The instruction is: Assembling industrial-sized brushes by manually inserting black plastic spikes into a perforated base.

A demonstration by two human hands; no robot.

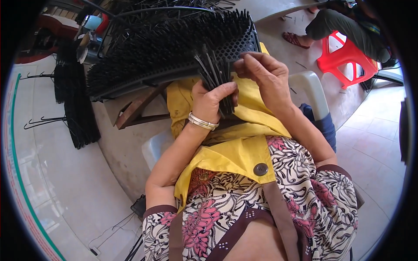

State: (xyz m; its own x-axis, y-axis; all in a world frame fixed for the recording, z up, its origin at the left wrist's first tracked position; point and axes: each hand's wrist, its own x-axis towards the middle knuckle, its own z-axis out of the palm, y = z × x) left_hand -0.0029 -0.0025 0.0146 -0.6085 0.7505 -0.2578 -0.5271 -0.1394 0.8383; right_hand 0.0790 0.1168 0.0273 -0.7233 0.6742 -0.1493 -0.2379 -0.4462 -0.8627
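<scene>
My left hand (212, 99) is closed round a bundle of thin black sticks (214, 71) that stand up and fan out from the fist. Just to its right, my right hand (272, 80) pinches thumb and fingers together by the bundle's upper end; whatever lies between those fingertips is too small to tell. Beyond both hands a black perforated panel (237, 50) slopes across my lap area. Dense rows of black sticks (165, 43) stand in most of its holes, while bare holes show at its right end.
A wooden support (141, 104) sits under the panel. Black bundles on hooked wires (80, 113) lie at the left. A loose heap of black sticks (130, 24) is behind the panel. At the far right, a person's leg (337, 28) is beside a red stool (346, 58).
</scene>
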